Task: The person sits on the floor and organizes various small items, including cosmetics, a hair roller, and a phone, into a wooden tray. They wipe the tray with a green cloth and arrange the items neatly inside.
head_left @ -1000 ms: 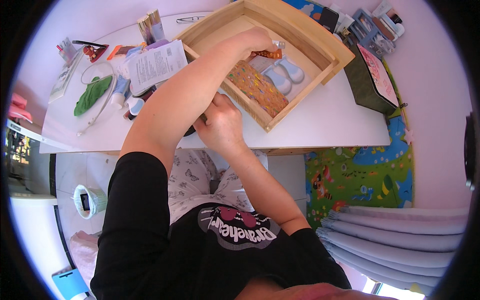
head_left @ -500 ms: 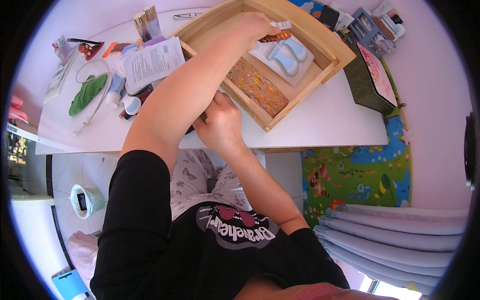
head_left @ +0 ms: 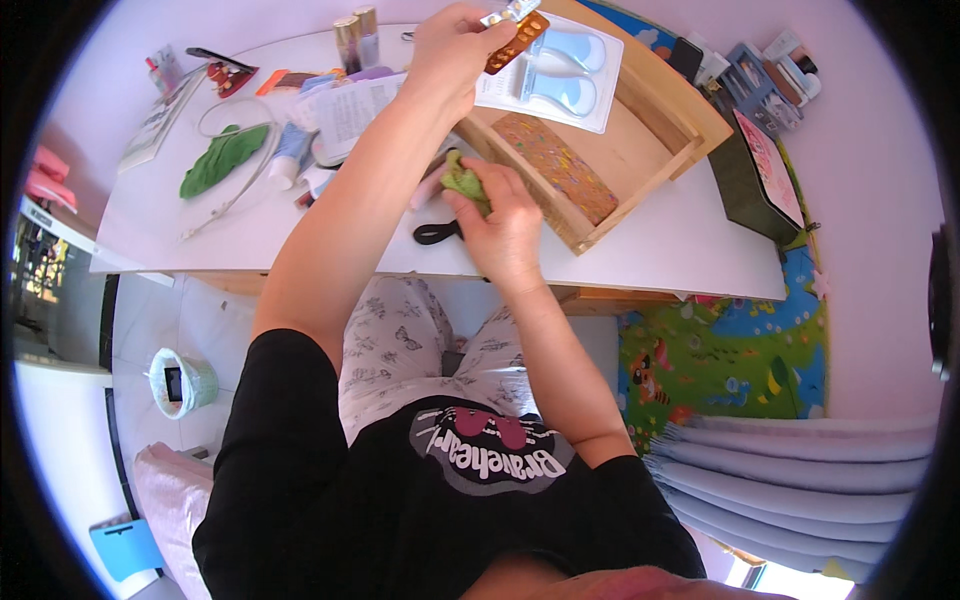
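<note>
My left hand (head_left: 445, 50) is raised over the wooden tray (head_left: 640, 205), closed on an orange-brown blister pack of tablets (head_left: 517, 43), with a silvery-white strip (head_left: 510, 12) beside it. A clear-and-white package with two light blue rounded pieces (head_left: 565, 85) hangs by the same fingers, seemingly held too, above the tray. My right hand (head_left: 505, 225) is at the desk's front part, its fingers closed on a crumpled green cloth (head_left: 465, 182). Near it lie a black loop-shaped thing (head_left: 436, 233) and a pinkish tube (head_left: 430, 188).
Inside the tray sits a colour-flecked cork block (head_left: 560, 165). On the left of the white desk (head_left: 380, 245) are a green leaf-shaped cloth (head_left: 225, 160), a white cable (head_left: 235, 207), tubes and a printed sheet (head_left: 360, 115). A dark box (head_left: 750, 190) and a blue organizer (head_left: 752, 85) stand at the right.
My left hand has lifted the blister packs up and left, and the blue package has risen with them. My right hand has moved rightward, showing the green cloth. The view has shifted slightly.
</note>
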The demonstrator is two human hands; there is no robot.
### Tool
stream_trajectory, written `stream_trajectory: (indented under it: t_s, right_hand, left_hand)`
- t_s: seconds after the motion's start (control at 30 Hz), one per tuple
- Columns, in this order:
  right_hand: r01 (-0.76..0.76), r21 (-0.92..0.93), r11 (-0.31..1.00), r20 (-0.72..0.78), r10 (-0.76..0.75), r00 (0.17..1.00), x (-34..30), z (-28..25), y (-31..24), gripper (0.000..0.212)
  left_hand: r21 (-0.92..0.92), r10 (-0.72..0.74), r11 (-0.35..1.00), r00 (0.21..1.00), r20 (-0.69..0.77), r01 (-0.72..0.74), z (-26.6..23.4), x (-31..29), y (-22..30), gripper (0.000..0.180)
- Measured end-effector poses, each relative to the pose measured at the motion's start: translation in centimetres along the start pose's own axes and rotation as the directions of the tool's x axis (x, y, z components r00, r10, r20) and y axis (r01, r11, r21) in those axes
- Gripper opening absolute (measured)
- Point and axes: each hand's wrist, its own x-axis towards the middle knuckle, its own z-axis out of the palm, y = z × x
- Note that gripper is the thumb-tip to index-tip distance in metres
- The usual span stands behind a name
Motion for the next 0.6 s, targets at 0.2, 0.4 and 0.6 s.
stream_trajectory:
  t_s: [0.2,0.4,0.6]
  right_hand:
    - [-0.036,-0.010,0.999,-0.007,0.036,0.999,0.0,-0.2,-0.1,0.033]
    - [-0.067,0.025,0.997,-0.017,0.067,0.998,-0.1,0.1,-0.2,0.033]
    - [-0.108,0.001,0.994,-0.022,0.108,0.994,0.0,0.2,0.1,0.034]
  left_hand:
    - [-0.133,0.104,0.982,0.970,-0.217,-0.135,-7.7,-4.5,3.6,0.021]
    - [0.080,0.183,0.983,0.888,-0.421,-0.165,-17.4,-4.9,4.7,0.021]
    - [-0.047,0.038,0.996,0.832,-0.554,-0.076,-21.4,-4.6,4.6,0.024]
